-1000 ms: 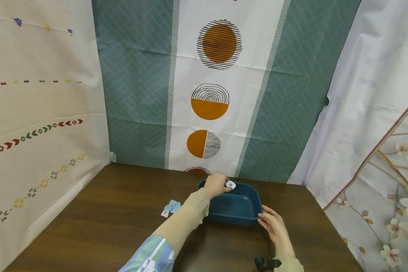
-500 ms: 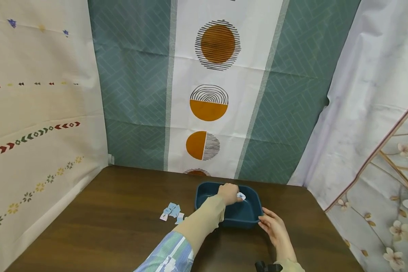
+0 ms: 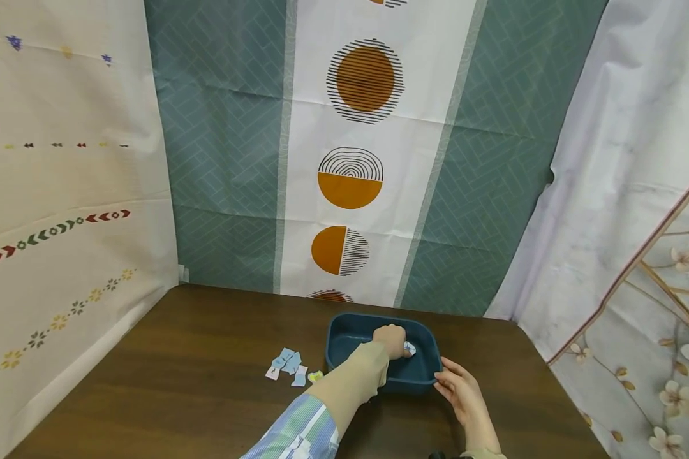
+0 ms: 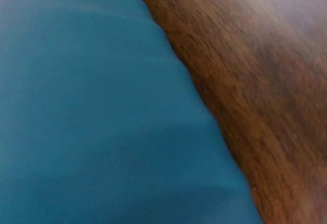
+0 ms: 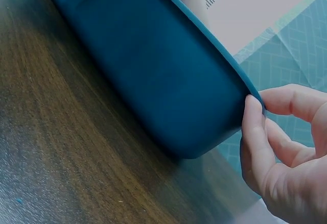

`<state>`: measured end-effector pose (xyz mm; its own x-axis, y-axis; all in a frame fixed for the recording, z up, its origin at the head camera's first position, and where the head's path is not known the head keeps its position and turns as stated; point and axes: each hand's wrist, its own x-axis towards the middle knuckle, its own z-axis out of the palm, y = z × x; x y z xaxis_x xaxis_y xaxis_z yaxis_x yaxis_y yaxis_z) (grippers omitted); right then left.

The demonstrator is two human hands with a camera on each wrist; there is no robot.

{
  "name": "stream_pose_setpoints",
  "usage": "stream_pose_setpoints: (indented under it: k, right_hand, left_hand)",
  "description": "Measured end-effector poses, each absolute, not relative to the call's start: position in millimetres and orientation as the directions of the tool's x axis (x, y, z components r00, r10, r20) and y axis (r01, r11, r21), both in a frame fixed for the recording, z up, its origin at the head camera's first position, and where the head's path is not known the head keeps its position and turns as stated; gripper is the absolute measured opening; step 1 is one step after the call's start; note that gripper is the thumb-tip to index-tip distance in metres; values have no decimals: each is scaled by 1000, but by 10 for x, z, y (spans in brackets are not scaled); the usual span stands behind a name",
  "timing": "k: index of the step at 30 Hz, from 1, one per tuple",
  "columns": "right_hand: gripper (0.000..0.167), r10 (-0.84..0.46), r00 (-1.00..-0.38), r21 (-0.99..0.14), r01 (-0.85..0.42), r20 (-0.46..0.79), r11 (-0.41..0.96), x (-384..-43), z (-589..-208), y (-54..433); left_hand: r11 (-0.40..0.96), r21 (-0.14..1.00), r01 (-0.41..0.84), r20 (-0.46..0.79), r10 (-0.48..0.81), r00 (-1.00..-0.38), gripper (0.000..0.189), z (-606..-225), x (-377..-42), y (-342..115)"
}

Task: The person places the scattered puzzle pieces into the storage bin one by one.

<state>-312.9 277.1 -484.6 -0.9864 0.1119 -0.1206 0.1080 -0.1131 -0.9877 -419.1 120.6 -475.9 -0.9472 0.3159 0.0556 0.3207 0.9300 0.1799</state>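
Note:
A dark teal plastic bin (image 3: 346, 339) sits on the table. My left hand (image 3: 389, 338) reaches down inside it and pinches a small white piece (image 3: 409, 348) with blue markings, too small to read. In the left wrist view only the bin's outer wall (image 4: 102, 91) and some tabletop appear; the hand is out of that frame. At the near right corner, my right hand (image 3: 462, 390) holds the bin's rim. The right wrist view has its thumb on the outer wall and a finger over the rim (image 5: 219, 50).
Left of the bin lie several light blue and white flat pieces (image 3: 291, 363), with a yellow-green piece (image 3: 315, 377) beside my left forearm. The brown table (image 3: 207, 382) ends at patterned cloth hangings (image 3: 229, 191) behind and on both sides.
My left hand has moved right and down into the bin with the white piece. More flat pieces show on the table as the forearm shifted. My right hand stays on the rim.

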Motion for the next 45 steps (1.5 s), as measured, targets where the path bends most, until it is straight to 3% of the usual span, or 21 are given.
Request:
stream_pose_setpoints:
  k: [16, 27, 45]
  right_hand:
    - [61, 115, -986, -988, 111, -124, -108, -3106, -4821, 2771]
    - [57, 118, -985, -985, 114, -129, -126, -3123, -4795, 2766]
    - [55, 100, -985, -982, 129, -143, -136, -3136, -4808, 2778]
  left_hand:
    - [934, 128, 333, 26, 333, -943, 23, -4826, -4236, 1237]
    - [918, 174, 356, 12, 359, -933, 22, -4671, -4176, 1130]
    - [863, 220, 454, 112, 440, -891, 42, -4268, -3929, 798]
